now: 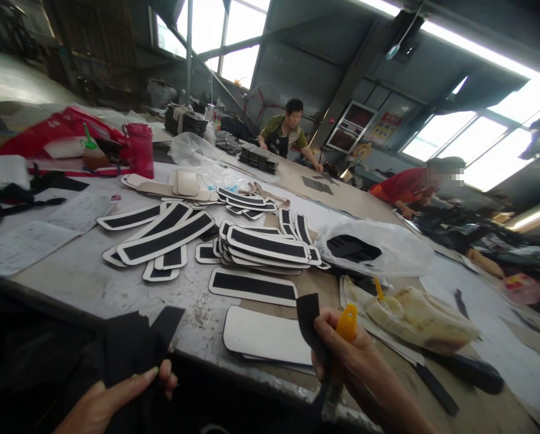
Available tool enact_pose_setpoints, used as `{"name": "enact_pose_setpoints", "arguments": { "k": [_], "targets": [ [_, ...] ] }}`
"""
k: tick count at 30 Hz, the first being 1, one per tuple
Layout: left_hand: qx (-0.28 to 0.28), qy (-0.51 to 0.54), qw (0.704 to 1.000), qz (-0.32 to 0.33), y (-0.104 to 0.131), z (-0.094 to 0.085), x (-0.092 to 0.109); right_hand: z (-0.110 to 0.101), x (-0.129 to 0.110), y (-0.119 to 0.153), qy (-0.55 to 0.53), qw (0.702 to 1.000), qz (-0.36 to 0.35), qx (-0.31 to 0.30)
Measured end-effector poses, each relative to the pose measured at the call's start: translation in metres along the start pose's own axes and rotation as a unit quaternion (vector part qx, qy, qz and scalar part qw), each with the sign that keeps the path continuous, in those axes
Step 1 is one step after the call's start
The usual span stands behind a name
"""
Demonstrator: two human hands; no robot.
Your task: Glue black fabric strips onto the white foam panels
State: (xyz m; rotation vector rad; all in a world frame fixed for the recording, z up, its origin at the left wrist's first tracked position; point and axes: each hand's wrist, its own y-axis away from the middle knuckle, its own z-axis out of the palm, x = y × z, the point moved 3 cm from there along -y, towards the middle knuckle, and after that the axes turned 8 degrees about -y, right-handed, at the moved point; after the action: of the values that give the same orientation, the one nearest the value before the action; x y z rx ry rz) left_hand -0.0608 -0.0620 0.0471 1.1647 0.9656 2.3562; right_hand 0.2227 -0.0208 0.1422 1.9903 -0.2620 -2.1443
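Observation:
At the lower left, my left hand point(116, 395) is closed on several dark strips of material point(132, 343), which hang over the near table edge. My right hand point(364, 361) pinches one black strip point(308, 314) between thumb and fingers. That same hand holds a tool with a yellow handle point(347, 322) that has a hole in its end; its working end, lower down, is blurred. Just left of the right hand lies a stack of pale curved pieces point(265, 334). Beyond it is a white-bordered piece with a black centre point(253, 286).
More bordered pieces point(270, 242) lie in heaps mid-table. A clear plastic bag point(401, 250) holds black pieces. To the right are a stained plastic container point(421, 319) and a black-handled tool point(473, 371). A red cup point(140, 150) stands at left. Two people work across the table.

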Motion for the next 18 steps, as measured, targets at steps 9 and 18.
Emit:
{"name": "enact_pose_setpoints", "arguments": {
  "k": [9, 18],
  "targets": [
    [-0.093, 0.01, 0.991, -0.096, -0.017, 0.031, -0.015, 0.03, 0.019, -0.037, 0.328, 0.925, -0.012, -0.189],
    [-0.067, -0.142, 0.988, -0.002, -0.051, 0.067, -0.018, 0.051, 0.028, -0.081, 0.387, 0.885, 0.009, -0.258]
  ]
}}
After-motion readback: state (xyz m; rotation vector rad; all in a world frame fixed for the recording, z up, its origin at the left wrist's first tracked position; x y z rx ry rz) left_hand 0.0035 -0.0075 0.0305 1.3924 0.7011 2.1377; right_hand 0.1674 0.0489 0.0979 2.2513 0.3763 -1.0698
